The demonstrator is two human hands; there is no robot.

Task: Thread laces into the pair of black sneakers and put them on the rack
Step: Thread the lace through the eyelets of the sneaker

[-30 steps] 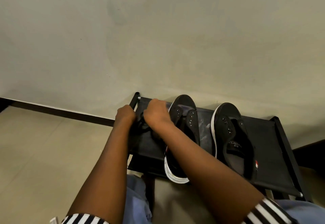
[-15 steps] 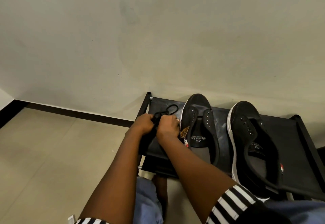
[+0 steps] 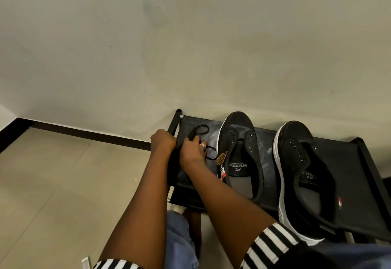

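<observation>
Sneakers (image 3: 239,154) side by side on rack (image 3: 357,184), toes toward wall (image 3: 190,46).

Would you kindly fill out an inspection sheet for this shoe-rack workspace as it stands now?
Surface: black fabric shoe rack against the wall, dusty.
Job's things: two black white-soled sneakers, left one and right one, side by side on the rack, eyelets empty; black lace looped at the rack's left end.
Clutter: gold tag on the left sneaker.
Grippers: left hand and right hand both grip the lace.
Cables: nothing seen.
Surroundings: beige wall, tiled floor.
</observation>
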